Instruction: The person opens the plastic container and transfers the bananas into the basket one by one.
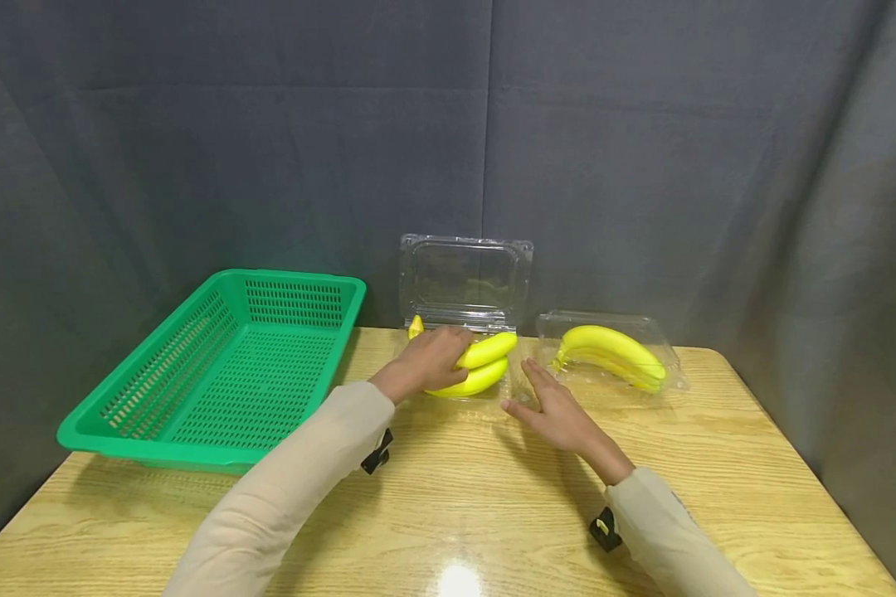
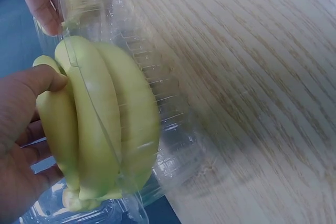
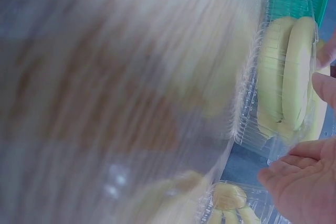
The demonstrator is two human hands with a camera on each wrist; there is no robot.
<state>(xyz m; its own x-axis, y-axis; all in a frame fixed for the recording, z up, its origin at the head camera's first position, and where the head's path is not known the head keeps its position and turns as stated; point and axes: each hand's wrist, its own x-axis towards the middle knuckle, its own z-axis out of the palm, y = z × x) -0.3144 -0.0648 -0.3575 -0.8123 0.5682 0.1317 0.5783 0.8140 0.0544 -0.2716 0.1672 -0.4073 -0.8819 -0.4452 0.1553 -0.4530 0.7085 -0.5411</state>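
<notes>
A clear plastic clamshell container (image 1: 466,278) stands with its lid raised at the middle back of the table. In its base lies a bunch of yellow bananas (image 1: 485,366). My left hand (image 1: 433,361) grips the bunch from above; the left wrist view shows the thumb on one banana (image 2: 58,129) and the fingers curled behind it. At the container's right end is my right hand (image 1: 563,414), thumb spread and fingers fairly straight. In the right wrist view, the right hand's (image 3: 307,182) fingertips lie at the container's edge; whether they press on it I cannot tell.
To the right, another clear container (image 1: 567,319) holds a second banana bunch (image 1: 612,348). A green perforated basket (image 1: 332,356) stands on the left of the wooden table (image 1: 448,497). A dark grey curtain (image 1: 328,149) hangs behind the table and along its sides.
</notes>
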